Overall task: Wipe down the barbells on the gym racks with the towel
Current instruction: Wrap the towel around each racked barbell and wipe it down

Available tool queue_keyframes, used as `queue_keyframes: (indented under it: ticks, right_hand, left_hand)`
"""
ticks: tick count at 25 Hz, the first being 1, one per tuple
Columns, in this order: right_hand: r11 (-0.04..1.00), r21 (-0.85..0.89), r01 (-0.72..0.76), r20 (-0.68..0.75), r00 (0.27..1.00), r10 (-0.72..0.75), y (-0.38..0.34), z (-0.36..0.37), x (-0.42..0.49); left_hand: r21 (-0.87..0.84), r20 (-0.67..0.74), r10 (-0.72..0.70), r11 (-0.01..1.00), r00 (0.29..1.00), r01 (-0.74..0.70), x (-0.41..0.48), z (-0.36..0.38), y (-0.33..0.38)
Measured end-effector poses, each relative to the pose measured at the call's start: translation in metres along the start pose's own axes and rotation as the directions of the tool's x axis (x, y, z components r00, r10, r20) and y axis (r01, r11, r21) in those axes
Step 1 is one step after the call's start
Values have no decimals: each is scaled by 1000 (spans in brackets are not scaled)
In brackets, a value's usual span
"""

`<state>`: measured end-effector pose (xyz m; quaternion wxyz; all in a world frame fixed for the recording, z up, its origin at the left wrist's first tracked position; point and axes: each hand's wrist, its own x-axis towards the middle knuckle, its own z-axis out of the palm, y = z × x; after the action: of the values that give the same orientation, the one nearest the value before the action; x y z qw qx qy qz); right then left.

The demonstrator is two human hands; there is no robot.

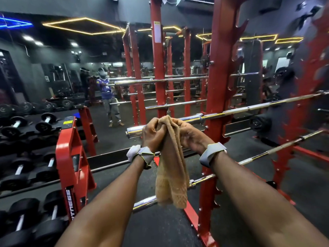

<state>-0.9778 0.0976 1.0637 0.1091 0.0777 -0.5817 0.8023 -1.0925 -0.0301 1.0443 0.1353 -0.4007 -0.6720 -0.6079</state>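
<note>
Two bare forearms reach forward from the near edge, each with a band at the wrist. The left hand [153, 134] and the right hand [188, 134] meet at the centre, both closed tight around the bunched top of a tan towel [171, 168]. The rest of the towel hangs straight down between the wrists, its patterned hem low in front of a chrome barbell end [144, 202] near the floor.

The gathered cloth is wrapped over the sleeve of a chrome barbell [135, 131], whose bare end sticks out to the left of the left hand. This bar runs right and away through the red barbell rack [216, 97], resting on its hooked pegs. More barbells lie on the same rack: one higher [249, 108] rising to the right, one lower [277, 148] also slanting to the right, and a short end [201, 180] just right of the towel's hem.

To the near left stands a red dumbbell rack [69, 148] with black dumbbells [45, 121] laid in rows. The floor is dark rubber.

Farther off, a wall mirror [106, 68] reflects red uprights, more chrome bars, yellow hexagonal ceiling lights and a standing person in a blue shirt [106, 88].
</note>
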Motion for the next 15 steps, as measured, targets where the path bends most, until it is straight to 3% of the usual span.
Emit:
queue_keyframes:
  ticks: [3, 8, 10, 12, 15]
  right_hand:
    - [997, 9, -73, 84, 994, 72, -9, 4, -4]
    - [994, -62, -93, 174, 979, 103, -28, -5, -1]
    - [973, -220, -73, 78, 993, 92, -30, 1, 2]
    - [840, -542, 17, -92, 993, -79, -27, 3, 8]
    - [683, -721, 117, -94, 960, -264, -24, 2, 15]
  left_hand:
    - [116, -9, 40, 992, 999, -39, 10, -7, 3]
    - [264, 94, 171, 946, 981, -190, 31, -12, 17]
    - [279, 114, 178, 938, 977, -204, 36, -13, 21]
    - [286, 125, 198, 931, 972, -227, 39, -12, 26]
    - [287, 156, 229, 920, 961, -265, 43, -15, 33]
